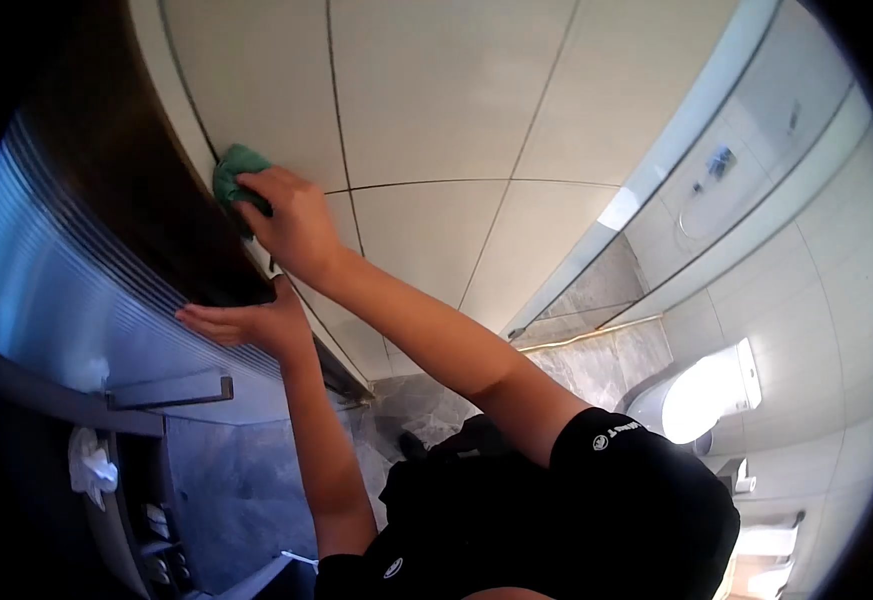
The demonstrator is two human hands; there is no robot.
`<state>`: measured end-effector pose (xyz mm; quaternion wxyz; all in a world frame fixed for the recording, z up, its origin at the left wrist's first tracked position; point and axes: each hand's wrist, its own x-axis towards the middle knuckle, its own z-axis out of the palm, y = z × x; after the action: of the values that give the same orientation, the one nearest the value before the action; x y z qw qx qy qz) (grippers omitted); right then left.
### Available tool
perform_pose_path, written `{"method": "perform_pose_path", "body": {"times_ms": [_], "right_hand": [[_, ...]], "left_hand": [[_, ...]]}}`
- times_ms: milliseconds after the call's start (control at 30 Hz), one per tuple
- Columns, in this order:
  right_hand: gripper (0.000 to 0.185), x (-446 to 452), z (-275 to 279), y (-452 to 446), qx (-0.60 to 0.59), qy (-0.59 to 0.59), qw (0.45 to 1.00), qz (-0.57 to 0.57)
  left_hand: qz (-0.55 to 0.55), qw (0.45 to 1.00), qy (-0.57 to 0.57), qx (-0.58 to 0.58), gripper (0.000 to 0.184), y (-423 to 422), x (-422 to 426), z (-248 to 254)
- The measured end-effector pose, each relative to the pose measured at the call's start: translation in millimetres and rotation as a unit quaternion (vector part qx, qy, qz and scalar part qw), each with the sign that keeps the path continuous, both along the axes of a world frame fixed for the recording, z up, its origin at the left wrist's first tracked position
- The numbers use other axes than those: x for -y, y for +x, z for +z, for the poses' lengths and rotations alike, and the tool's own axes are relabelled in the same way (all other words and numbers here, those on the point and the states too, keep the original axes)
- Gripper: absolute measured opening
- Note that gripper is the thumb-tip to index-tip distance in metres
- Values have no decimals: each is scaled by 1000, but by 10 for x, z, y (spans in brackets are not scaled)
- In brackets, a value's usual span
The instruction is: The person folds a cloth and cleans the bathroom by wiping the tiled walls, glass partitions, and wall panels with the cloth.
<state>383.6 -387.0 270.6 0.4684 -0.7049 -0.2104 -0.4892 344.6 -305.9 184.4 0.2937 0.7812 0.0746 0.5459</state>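
Observation:
A green cloth (237,172) is bunched in my right hand (296,222), whose fingers press it onto the edge of the dark door frame (171,175) beside the tiled wall. Lower down, my left hand (246,325) lies against the dark frame and the ribbed glass panel (116,285). Its fingers are stretched out and hold nothing. Part of a small metal fitting shows on the frame between my two hands, mostly hidden by them.
Large pale wall tiles (436,90) fill the upper middle. A glass shower partition (656,150) stands to the right, with a white toilet (701,400) below it. On the left are a door handle (171,390) and a dark shelf unit holding a white cloth (91,465).

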Motion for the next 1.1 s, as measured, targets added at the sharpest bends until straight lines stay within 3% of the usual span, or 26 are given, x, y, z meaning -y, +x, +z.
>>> {"method": "perform_pose_path", "body": {"times_ms": [133,300,433,500,567,667,800,967,1100], "right_hand": [[29,147,-40,-115,-3,3,999,-40],[28,965,-9,-458,16,12,990,-142],[26,1884,25,-864,-7,99,964,-246],[27,2382,-19,-1022,-52,225,944,-237],[30,2703,108,-1309,-80,258,921,-282],[34,3200,53,-1450,-22,330,903,-274],[34,3334,11,-1486,-25,317,907,-276],[34,3348,-75,-1407,-7,315,913,-260],[35,3345,-81,-1396,-4,312,917,-247]], "left_hand": [[-5,1000,9,-17,120,-12,-32,-13],[-9,999,-5,-53,123,-7,-50,-33],[-4,999,2,-50,122,-3,-61,-54],[0,998,1,-57,121,-5,-57,-52],[12,998,13,-56,118,12,-70,-70],[2,999,1,-42,117,-5,-39,-31],[14,999,-9,-47,112,-6,-26,-28],[25,999,15,33,110,63,-69,-64],[22,999,27,13,112,22,-70,-75]]}}
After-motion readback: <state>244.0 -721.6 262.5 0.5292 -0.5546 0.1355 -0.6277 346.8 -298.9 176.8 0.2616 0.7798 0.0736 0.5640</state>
